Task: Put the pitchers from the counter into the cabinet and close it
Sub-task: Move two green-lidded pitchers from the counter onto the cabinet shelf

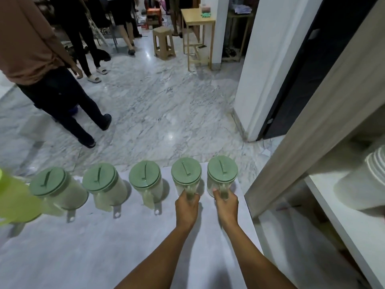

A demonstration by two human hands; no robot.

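My left hand (186, 202) and right hand (226, 202) are each closed on a pitcher handle nearest the open cabinet (341, 215), so I fear knocking the neighbouring pitcher (145, 181) when lifting.

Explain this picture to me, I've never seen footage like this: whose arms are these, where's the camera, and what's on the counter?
There is no machine here. A person wears a wide-angle camera on the head, looking forward and down, so the two bare arms coming in from the bottom edge are that person's own.

On the white counter stands a row of five clear pitchers with green lids. The left hand grips the handle of the fourth pitcher, and the right hand grips the handle of the fifth pitcher. The other three are untouched. A lime green container sits blurred at the far left.

To the right is the open cabinet, with a stack of white plates on its shelf. Beyond the counter, other people stand on a marble floor.
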